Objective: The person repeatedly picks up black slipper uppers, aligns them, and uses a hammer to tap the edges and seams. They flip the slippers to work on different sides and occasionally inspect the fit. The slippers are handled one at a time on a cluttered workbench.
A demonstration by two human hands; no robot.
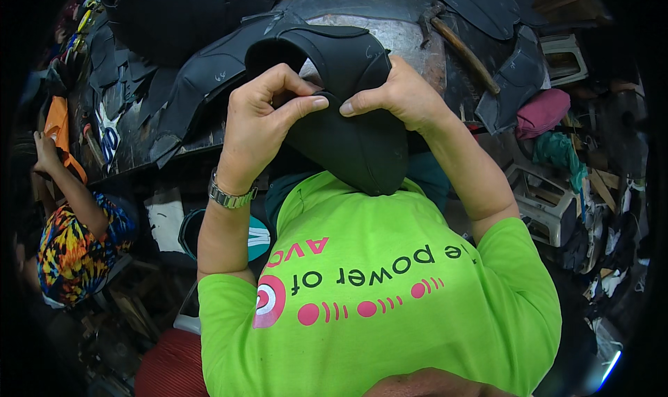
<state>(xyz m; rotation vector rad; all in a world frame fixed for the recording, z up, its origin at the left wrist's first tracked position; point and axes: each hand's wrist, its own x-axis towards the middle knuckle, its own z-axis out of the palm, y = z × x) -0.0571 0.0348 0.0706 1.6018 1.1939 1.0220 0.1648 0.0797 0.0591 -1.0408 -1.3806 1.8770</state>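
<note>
A black shoe upper (358, 150) stands in front of my chest at the table's near edge, its rounded toe end pointing down toward my shirt. My left hand (254, 115) pinches the upper's opening edge between thumb and fingers. On the other side, my right hand (407, 98) grips it with the thumb on top near the same edge; its fingers are hidden behind the black material. Both thumbs are close together at the middle of the edge. Chalk-like marks show on the upper's side. Another black upper (209, 70) lies on the table, left of my left hand.
A wooden-handled hammer (465, 52) and flat black cut pieces (511, 84) lie at the right of the dark table (149, 157). Scissors (108, 136) are at the left. A person in a colourful shirt (80, 240) sits far left. A pale plastic stool (550, 202) stands to the right.
</note>
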